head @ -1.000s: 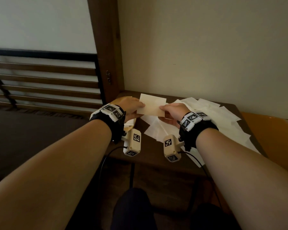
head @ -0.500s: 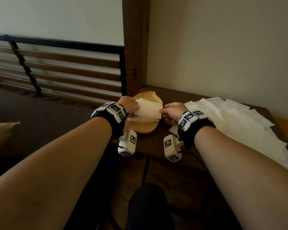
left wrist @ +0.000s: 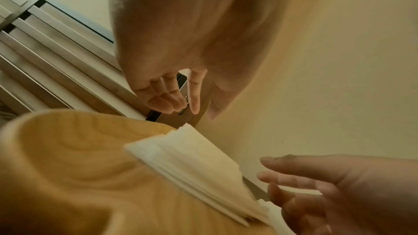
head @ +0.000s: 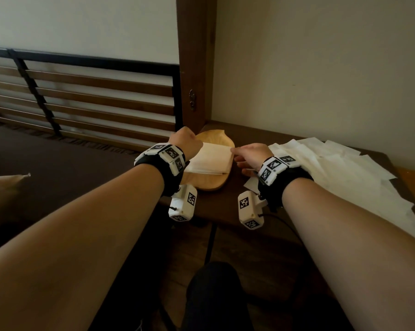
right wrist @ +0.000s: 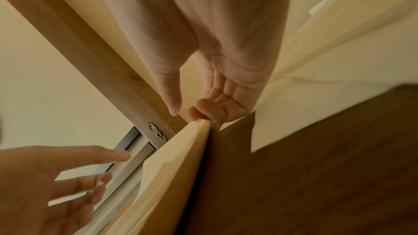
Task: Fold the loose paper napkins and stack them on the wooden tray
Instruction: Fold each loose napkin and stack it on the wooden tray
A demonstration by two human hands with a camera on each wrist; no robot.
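A stack of folded napkins lies on the wooden tray at the table's left end. My left hand hovers at the stack's left edge; in the left wrist view this left hand has relaxed fingers that hold nothing above the stack and the tray. My right hand is at the stack's right side. In the right wrist view the right hand has thumb and fingers apart, and its fingertips touch the top napkin's corner.
Several loose unfolded napkins cover the right half of the dark wooden table. A wooden post and a wall stand right behind the tray. A slatted bed frame lies to the left.
Both hands carried the folded napkin left and down onto the stack on the tray. Their pinch on it has come off, and the fingers have spread.
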